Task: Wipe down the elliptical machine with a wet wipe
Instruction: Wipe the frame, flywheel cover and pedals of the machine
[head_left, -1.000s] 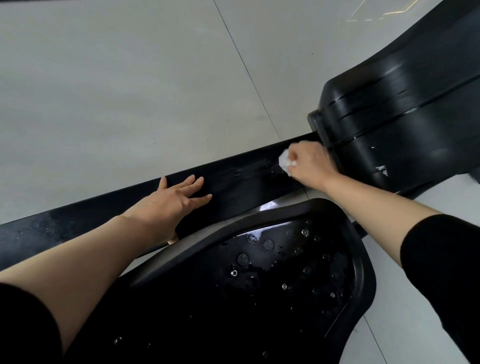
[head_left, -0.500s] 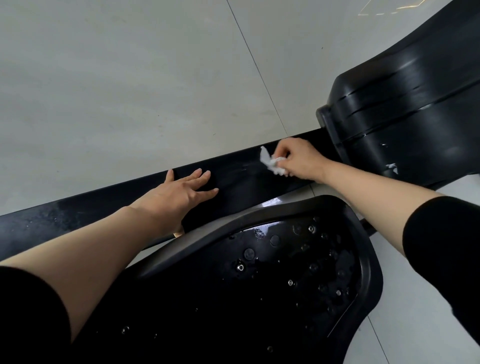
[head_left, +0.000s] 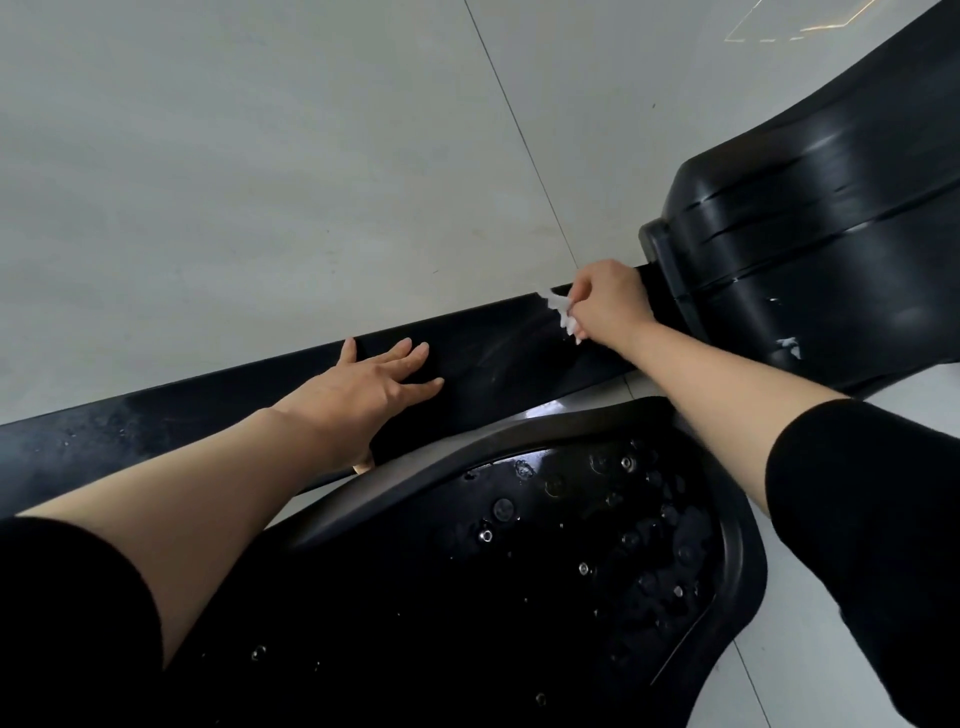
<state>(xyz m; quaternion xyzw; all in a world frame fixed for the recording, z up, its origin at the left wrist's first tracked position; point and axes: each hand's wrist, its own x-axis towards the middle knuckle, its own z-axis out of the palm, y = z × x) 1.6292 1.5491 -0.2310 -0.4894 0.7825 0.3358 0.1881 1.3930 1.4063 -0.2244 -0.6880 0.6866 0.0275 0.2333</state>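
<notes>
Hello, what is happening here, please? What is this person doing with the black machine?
A person is cleaning an elliptical machine. The right hand pinches a crumpled white wet wipe against the long black rail, close to where the rail meets the big black housing. The left hand lies flat on the same rail, further back, with the fingers spread. The foot pedal in front of the person shows droplets on it. The floor is pale tile.

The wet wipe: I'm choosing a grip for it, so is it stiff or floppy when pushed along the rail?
Likely floppy: the wet wipe is bunched and ragged-edged in the right hand. Probably light, since fingertips alone hold it. It may drag on the black rail.
</notes>
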